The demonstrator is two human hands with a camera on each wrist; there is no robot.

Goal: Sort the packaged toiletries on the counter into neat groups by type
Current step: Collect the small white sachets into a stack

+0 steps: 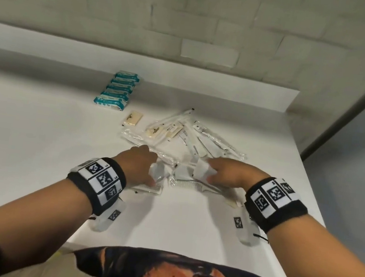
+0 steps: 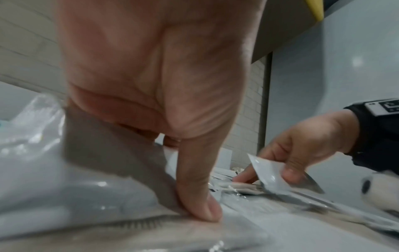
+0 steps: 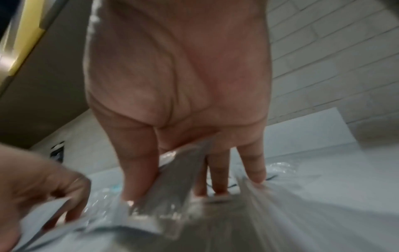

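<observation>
On the white counter lies a loose pile of clear-wrapped toiletries. My left hand curls round a crumpled clear packet, and its thumb presses on a wrapped comb. Just right of it, my right hand pinches a small white sachet between thumb and fingers over a second wrapped comb. The sachet also shows in the left wrist view, and in the right wrist view as a blurred grey packet.
Several teal packets stand in a tidy row at the back of the counter. A single beige soap packet lies in front of them. A raised ledge and brick wall close the far side; the counter's edge runs down the right.
</observation>
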